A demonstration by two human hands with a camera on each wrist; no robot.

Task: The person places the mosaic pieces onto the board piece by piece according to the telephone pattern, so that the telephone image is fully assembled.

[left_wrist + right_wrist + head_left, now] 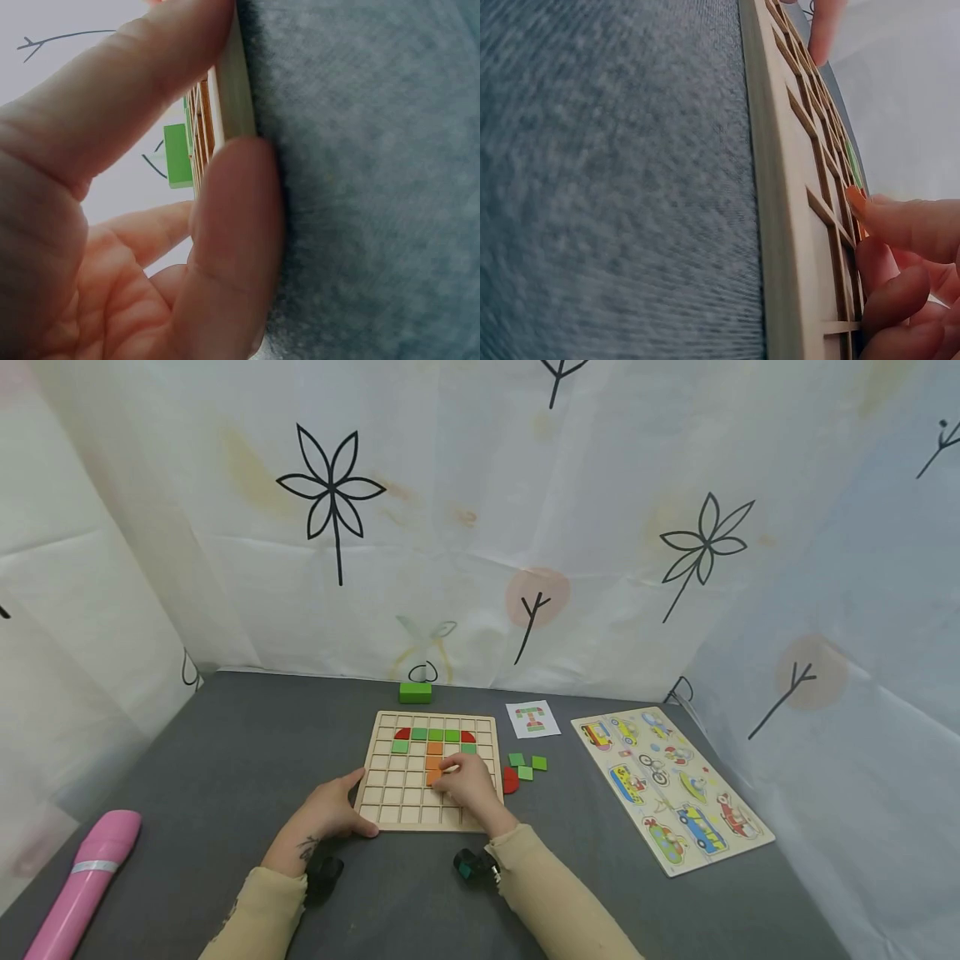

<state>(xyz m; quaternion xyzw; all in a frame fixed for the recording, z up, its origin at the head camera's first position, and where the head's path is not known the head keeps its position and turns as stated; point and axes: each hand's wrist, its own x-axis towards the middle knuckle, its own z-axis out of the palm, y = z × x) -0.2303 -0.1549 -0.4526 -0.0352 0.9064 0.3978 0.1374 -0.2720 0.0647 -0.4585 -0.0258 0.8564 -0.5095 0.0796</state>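
A square wooden grid board lies on the dark table. My left hand holds its near left corner, thumb at the front edge and fingers along the left side. Over the board's middle, my right hand pinches an orange square tile between thumb and fingers, at the low end of a column of orange tiles. Above that column runs a row of green tiles with a red rounded piece at each end. One green tile sits beneath each red piece.
Loose green tiles and red pieces lie right of the board. Behind them is a pattern card. A picture puzzle board lies farther right, a green block at the back, a pink microphone at left.
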